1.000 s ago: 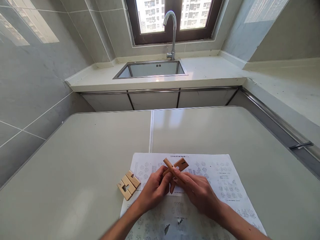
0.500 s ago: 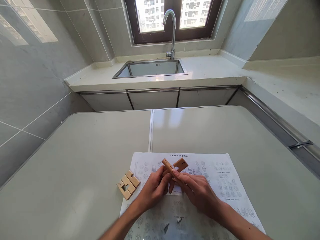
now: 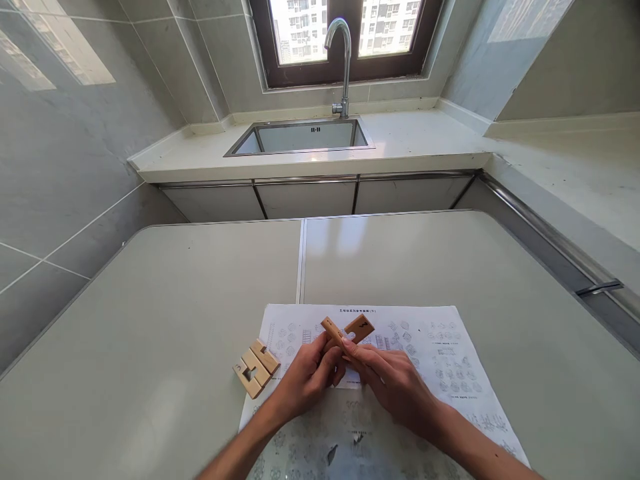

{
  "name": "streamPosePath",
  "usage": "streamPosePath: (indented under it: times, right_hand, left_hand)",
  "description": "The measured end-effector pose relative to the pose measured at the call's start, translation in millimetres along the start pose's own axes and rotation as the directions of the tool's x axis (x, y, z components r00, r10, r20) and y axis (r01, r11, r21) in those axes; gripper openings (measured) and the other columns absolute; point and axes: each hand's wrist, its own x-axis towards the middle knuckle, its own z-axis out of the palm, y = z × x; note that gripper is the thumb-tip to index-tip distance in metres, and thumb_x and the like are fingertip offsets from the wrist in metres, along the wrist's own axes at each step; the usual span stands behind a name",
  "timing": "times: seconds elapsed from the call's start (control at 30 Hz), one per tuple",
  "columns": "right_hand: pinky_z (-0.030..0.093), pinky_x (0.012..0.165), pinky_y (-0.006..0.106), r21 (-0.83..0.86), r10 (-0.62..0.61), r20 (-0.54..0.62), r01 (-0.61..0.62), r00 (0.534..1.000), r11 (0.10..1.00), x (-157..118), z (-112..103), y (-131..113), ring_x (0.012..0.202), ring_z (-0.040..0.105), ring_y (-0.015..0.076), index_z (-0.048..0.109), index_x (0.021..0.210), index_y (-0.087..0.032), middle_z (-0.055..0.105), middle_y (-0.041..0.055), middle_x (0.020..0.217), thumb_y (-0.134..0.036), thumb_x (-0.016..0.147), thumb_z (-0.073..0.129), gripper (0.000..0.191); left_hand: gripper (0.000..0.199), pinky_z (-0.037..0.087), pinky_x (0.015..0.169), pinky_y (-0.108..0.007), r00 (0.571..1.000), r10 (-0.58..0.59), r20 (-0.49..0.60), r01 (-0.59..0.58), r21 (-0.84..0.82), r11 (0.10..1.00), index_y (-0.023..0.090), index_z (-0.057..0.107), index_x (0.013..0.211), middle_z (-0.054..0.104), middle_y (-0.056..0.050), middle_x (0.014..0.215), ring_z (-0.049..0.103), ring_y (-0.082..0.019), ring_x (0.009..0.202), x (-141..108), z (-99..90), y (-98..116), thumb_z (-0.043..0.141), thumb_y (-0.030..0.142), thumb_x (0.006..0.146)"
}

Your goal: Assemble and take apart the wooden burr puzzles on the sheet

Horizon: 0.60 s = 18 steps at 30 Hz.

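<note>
Hands meet above a printed sheet (image 3: 470,373) on a pale tabletop (image 3: 165,307), two wooden puzzle pieces crossed between them. The left hand (image 3: 311,377) reaches in from the lower left, its forearm slanting up across the sheet's edge, knuckles raised and fingers (image 3: 330,363) curled around the lower end of the marked piece (image 3: 361,327). The right hand (image 3: 395,373) comes in from the lower right, wrist low, its fingers gripping the narrow piece (image 3: 331,325) near where the two cross; the fingertips of both hands almost meet.

The narrow piece tilts to the upper left, showing a slim edge with small dark marks. The marked piece points to the upper right, its broad face carrying a bold dark squiggle, with a pale rounded gap visible near the crossing. Both are a warm brown, and their lower ends are hidden by the hands.

To the left, a light-wood group of notched blocks (image 3: 256,369) lies fitted together around a small opening, overlapping the sheet's left edge. The sheet bears rows of small line diagrams and a heading too small to read; dark torn-looking patches (image 3: 332,455) show near its lower part.
</note>
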Motion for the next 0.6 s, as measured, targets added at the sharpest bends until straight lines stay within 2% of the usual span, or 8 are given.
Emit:
streamPosePath:
  times: [0.13,0.43,0.6]
  right_hand:
    - [0.064,0.076,0.029,-0.004,-0.009,-0.003,0.009,1.0,1.0,1.3,-0.5,-2.0,0.091,0.078,0.0188,0.045,0.157,-0.028,0.078,0.0048,0.102,-0.006,0.105,0.053,0.056]
    - [0.062,0.071,0.027,-0.033,-0.022,-0.041,0.021,0.999,0.999,1.4,1.8,-1.7,0.083,0.075,0.0162,0.047,0.155,-0.026,0.078,0.0042,0.099,-0.005,0.104,0.055,0.056]
    - [0.058,0.061,0.025,-0.064,0.004,-0.1,-0.01,0.995,0.998,0.3,-0.9,-2.9,0.066,0.07,0.0134,0.049,0.148,-0.025,0.078,0.0029,0.095,-0.008,0.103,0.056,0.049]
  left_hand:
    - [0.033,0.033,0.057,-0.026,1.0,0.007,0.005,-0.007,-0.008,1.0,0.018,0.051,0.096,0.045,0.005,0.068,0.038,-0.011,0.059,-0.2,0.0,-0.2,0.042,0.046,0.11]
    - [0.032,0.036,0.062,-0.027,0.999,-0.011,0.031,0.013,-0.051,0.999,0.018,0.052,0.099,0.046,0.004,0.07,0.041,-0.011,0.062,-1.1,0.2,6.1,0.041,0.046,0.111]
    - [0.034,0.033,0.058,-0.027,0.999,-0.039,0.004,0.039,-0.108,0.993,0.019,0.05,0.098,0.044,0.005,0.068,0.037,-0.011,0.059,-1.6,0.0,5.5,0.042,0.05,0.11]
